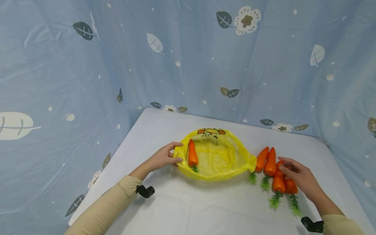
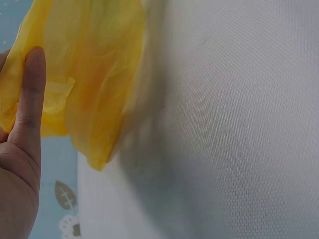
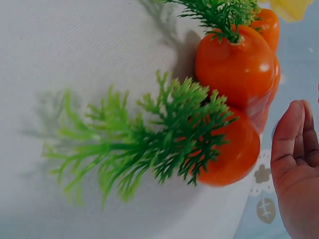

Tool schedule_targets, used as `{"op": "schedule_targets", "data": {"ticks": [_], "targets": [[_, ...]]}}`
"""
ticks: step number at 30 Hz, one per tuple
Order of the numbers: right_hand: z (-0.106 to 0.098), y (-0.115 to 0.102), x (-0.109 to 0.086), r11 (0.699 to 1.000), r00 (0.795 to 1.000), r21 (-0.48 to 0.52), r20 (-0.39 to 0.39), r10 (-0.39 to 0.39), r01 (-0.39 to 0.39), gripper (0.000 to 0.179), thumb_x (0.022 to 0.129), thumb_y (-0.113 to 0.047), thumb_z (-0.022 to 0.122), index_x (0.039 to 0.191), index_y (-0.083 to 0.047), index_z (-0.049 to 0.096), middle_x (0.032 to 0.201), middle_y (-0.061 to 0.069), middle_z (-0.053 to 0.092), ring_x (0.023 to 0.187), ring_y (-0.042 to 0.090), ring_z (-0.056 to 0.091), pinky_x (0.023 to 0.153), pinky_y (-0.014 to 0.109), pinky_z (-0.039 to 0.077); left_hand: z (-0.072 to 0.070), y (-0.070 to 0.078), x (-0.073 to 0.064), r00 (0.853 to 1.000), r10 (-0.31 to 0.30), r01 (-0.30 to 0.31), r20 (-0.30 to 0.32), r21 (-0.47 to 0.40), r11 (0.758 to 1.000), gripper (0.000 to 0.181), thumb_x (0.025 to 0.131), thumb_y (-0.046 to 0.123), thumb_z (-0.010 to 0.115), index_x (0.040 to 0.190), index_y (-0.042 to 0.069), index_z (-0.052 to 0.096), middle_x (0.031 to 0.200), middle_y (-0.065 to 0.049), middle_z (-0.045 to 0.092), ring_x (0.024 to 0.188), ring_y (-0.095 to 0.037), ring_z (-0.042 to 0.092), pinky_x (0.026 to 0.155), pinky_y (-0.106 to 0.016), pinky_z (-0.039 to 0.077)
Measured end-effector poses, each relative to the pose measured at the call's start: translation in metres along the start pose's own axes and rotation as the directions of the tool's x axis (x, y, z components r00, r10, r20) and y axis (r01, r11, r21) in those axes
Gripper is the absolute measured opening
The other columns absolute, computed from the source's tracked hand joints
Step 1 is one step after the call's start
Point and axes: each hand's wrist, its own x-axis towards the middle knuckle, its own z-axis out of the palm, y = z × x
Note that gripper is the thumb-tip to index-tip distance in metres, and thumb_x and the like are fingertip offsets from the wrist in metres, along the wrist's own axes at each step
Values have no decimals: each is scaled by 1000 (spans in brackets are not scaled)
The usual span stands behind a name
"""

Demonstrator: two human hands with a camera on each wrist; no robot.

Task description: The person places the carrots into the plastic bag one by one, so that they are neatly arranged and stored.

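My left hand (image 1: 160,159) pinches the left rim of a yellow plastic bag (image 1: 202,177), whose mouth is spread wide. In the left wrist view the thumb lies along the thin yellow plastic (image 2: 104,74). Inside the bag, near that hand, one orange toy carrot (image 1: 192,156) with a green leafy top lies against the wall. On the right, my right hand (image 1: 305,179) hovers over a group of several more carrots (image 1: 278,183), its fingers slightly bent. The right wrist view shows the right hand (image 3: 299,174) beside the nearest carrot (image 3: 232,154), with nothing gripped.
A white-covered table (image 1: 211,209) carries everything. Blue curtains (image 1: 191,71) with leaves and flowers hang behind it and along the sides. The bag's twisted right end (image 1: 252,163) reaches up to the leftmost loose carrot (image 1: 261,160). Green tops point toward the table's front.
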Motion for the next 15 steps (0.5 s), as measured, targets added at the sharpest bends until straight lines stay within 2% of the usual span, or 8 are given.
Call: {"op": "schedule_targets", "data": {"ticks": [5, 12, 15], "targets": [[-3, 3, -3, 1000, 1000, -6, 7, 20, -20, 65, 104, -44, 56, 154, -4, 42, 132, 23, 54, 94, 6, 59, 75, 23, 58, 0, -1, 0, 1000, 0, 0, 3, -3, 1000, 69, 94, 17, 75, 152, 7, 39, 151, -22, 40, 90, -23, 73, 79, -36, 62], [-10, 14, -8, 998, 999, -34, 1, 51, -51, 65, 105, -45, 55, 152, -1, 42, 136, 27, 52, 89, -9, 52, 73, 22, 57, 0, 0, 0, 1000, -8, 8, -2, 2, 1000, 70, 93, 17, 76, 152, 7, 40, 151, -22, 41, 89, -22, 72, 80, -35, 62], [-12, 18, -9, 997, 997, -30, -3, 74, -74, 66, 104, -46, 55, 151, 0, 43, 136, 28, 52, 88, -9, 52, 73, 23, 57, 0, 0, 0, 1000, -6, 6, -4, -7, 1000, 69, 93, 17, 76, 152, 7, 40, 151, -22, 40, 89, -23, 72, 80, -36, 62]]}}
